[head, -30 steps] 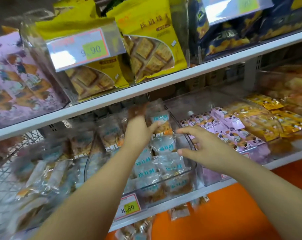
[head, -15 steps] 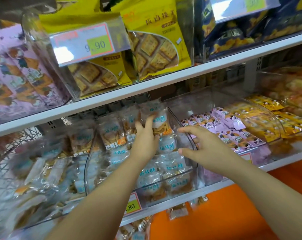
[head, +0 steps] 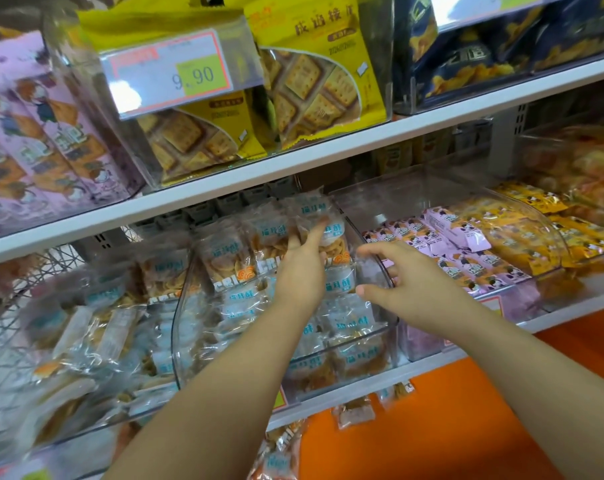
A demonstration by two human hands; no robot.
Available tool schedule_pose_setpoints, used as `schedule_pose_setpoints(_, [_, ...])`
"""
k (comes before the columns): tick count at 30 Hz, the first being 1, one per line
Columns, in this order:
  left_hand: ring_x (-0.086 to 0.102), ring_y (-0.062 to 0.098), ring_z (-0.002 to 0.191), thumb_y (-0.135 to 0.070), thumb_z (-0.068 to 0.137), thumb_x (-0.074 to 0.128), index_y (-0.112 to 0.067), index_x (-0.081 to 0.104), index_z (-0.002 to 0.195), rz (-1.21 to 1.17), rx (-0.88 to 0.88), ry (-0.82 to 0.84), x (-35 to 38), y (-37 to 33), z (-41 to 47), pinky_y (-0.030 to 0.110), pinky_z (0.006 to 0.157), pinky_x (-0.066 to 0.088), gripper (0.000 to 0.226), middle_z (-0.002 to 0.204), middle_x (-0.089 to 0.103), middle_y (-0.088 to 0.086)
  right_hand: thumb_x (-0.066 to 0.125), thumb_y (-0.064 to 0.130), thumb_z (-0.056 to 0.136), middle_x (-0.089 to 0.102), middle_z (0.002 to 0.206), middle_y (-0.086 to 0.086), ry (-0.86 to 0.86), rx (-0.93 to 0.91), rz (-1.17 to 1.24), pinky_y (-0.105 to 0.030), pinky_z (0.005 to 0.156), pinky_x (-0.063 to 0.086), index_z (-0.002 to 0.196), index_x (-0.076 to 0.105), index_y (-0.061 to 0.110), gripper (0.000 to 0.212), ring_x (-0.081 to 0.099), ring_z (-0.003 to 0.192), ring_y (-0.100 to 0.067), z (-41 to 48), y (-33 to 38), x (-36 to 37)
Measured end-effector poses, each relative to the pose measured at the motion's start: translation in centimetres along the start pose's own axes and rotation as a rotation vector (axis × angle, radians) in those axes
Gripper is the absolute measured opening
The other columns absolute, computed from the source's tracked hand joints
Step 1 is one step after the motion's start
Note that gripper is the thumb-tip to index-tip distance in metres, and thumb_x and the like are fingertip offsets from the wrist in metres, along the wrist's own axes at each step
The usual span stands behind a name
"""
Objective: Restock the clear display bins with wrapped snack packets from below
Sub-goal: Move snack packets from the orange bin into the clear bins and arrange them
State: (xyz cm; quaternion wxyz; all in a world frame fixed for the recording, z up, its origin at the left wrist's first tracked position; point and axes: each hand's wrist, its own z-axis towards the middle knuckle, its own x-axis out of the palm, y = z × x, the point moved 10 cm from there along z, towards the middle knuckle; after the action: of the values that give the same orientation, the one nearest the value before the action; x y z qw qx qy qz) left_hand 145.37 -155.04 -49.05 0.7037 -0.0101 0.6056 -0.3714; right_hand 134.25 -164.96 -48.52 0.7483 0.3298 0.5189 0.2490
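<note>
Now left hand (head: 300, 271) flat on light, slippery packets (head: 336, 242) (likely brittle inside, so pinch the seams), right hand (head: 411, 289) spread, empty.

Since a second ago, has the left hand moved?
Yes. The left hand has shifted slightly right, toward the right wall of the clear bin, fingers now pressing the back-row packet.
</note>
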Motion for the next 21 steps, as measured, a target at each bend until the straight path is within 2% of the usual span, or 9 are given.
schedule_pose_setpoints(3, [0.045, 0.035, 0.128, -0.011, 0.102, 0.038, -0.048, 0.017, 0.146, -0.029, 0.003, 0.043, -0.2, 0.0, -0.1, 0.026, 0.076, 0.046, 0.061, 0.159, 0.004, 0.018, 0.066, 0.029, 0.087, 0.041, 0.140, 0.007, 0.016, 0.009, -0.012, -0.022, 0.088, 0.034, 0.133, 0.047, 0.032, 0.050, 0.044, 0.109, -0.008, 0.0, 0.0, -0.2])
schedule_pose_setpoints(5, [0.046, 0.035, 0.127, -0.016, 0.101, 0.041, -0.050, 0.014, 0.146, -0.033, 0.014, 0.045, -0.8, -0.2, -0.3, 0.015, 0.060, 0.042, 0.062, 0.158, 0.006, 0.019, 0.066, 0.029, 0.087, 0.042, 0.139, 0.005, 0.021, 0.016, -0.027, -0.022, 0.088, 0.033, 0.133, 0.047, 0.031, 0.049, 0.045, 0.115, -0.012, 0.0, 0.1, -0.2])
schedule_pose_setpoints(6, [0.044, 0.034, 0.130, -0.018, 0.101, 0.043, -0.049, 0.013, 0.146, -0.029, 0.018, 0.044, -1.2, -0.3, -0.6, 0.013, 0.059, 0.041, 0.063, 0.158, 0.009, 0.020, 0.065, 0.028, 0.087, 0.042, 0.137, 0.003, 0.007, 0.020, -0.040, -0.022, 0.087, 0.032, 0.133, 0.048, 0.030, 0.049, 0.045, 0.115, -0.013, -0.1, 0.1, -0.4])
schedule_pose_setpoints(7, [0.038, 0.032, 0.135, -0.019, 0.101, 0.045, -0.048, 0.013, 0.147, -0.023, 0.020, 0.045, -1.6, -0.4, -0.9, 0.015, 0.066, 0.043, 0.064, 0.157, 0.013, 0.020, 0.065, 0.026, 0.087, 0.044, 0.135, 0.001, -0.029, 0.016, -0.061, -0.021, 0.086, 0.031, 0.133, 0.049, 0.028, 0.048, 0.045, 0.113, -0.013, -0.1, 0.3, -0.6])
schedule_pose_setpoints(9, [0.026, 0.029, 0.142, -0.019, 0.100, 0.047, -0.043, 0.014, 0.149, -0.019, 0.029, 0.052, -2.6, -0.5, -1.9, 0.028, 0.095, 0.040, 0.064, 0.157, 0.018, 0.017, 0.065, 0.022, 0.087, 0.047, 0.127, 0.001, -0.153, -0.026, -0.107, -0.019, 0.087, 0.031, 0.128, 0.055, 0.024, 0.042, 0.046, 0.112, -0.013, -0.4, 1.3, -1.4])
schedule_pose_setpoints(11, [0.030, 0.026, 0.140, -0.018, 0.098, 0.050, -0.036, 0.024, 0.149, -0.010, 0.077, 0.047, -4.1, -0.7, -3.3, 0.029, 0.106, 0.029, 0.060, 0.153, 0.030, 0.010, 0.065, 0.019, 0.085, 0.050, 0.118, 0.004, -0.245, -0.090, -0.131, -0.021, 0.090, 0.033, 0.120, 0.061, 0.021, 0.035, 0.048, 0.112, -0.015, -1.0, 2.8, -1.6])
schedule_pose_setpoints(13, [0.047, 0.021, 0.126, -0.016, 0.097, 0.052, -0.028, 0.039, 0.144, 0.008, 0.131, 0.041, -6.1, -0.6, -5.2, 0.020, 0.099, 0.031, 0.050, 0.144, 0.044, 0.004, 0.065, 0.018, 0.085, 0.054, 0.113, 0.004, -0.248, -0.143, -0.150, -0.025, 0.093, 0.037, 0.114, 0.065, 0.020, 0.029, 0.051, 0.108, -0.016, -1.6, 4.3, -0.7])
schedule_pose_setpoints(17, [0.061, 0.012, 0.109, -0.018, 0.096, 0.053, -0.025, 0.058, 0.128, -0.010, 0.130, -0.001, -10.5, 1.6, -9.7, 0.023, 0.093, 0.042, 0.033, 0.129, 0.059, -0.007, 0.065, 0.021, 0.084, 0.065, 0.105, 0.000, -0.286, -0.231, -0.208, -0.046, 0.095, 0.042, 0.101, 0.070, 0.020, 0.018, 0.057, 0.097, -0.025, -3.1, 8.0, 1.4])
schedule_pose_setpoints(21, [0.059, 0.003, 0.101, -0.018, 0.095, 0.055, -0.024, 0.062, 0.122, 0.004, 0.096, -0.091, -15.3, 6.2, -13.8, 0.016, 0.090, 0.043, 0.029, 0.117, 0.063, -0.012, 0.066, 0.016, 0.084, 0.067, 0.101, 0.002, -0.254, -0.294, -0.138, -0.042, 0.094, 0.043, 0.098, 0.070, 0.018, 0.015, 0.058, 0.102, -0.022, -3.3, 12.8, 4.4])
